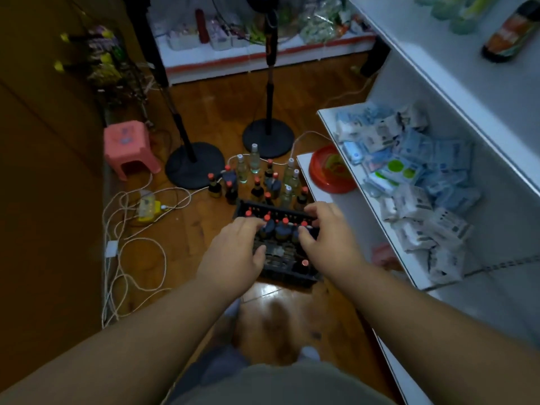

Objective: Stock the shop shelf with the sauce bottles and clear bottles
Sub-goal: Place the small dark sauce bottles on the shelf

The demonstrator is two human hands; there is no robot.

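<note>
A black plastic crate point(287, 276) sits on the wooden floor and holds dark sauce bottles point(282, 229) with red caps; one more stands at its near corner point(304, 266). My left hand point(236, 252) hovers over the crate's left side with its fingers spread. My right hand point(328, 232) reaches over the right side, fingers curled above the caps and holding nothing that I can see. Behind the crate stand more sauce bottles point(214, 187) and several clear bottles point(254, 157) with white caps. The white shop shelf point(438, 71) rises on the right, with one dark bottle point(511, 30) lying on it.
The middle shelf holds piled blue and white packets point(415, 182). A red bowl point(330, 171) sits on the lowest shelf. Two black stand bases point(194, 166) point(267, 137), a pink stool point(130, 147) and loose white cables point(131, 247) with a yellow power strip point(149, 210) lie on the floor.
</note>
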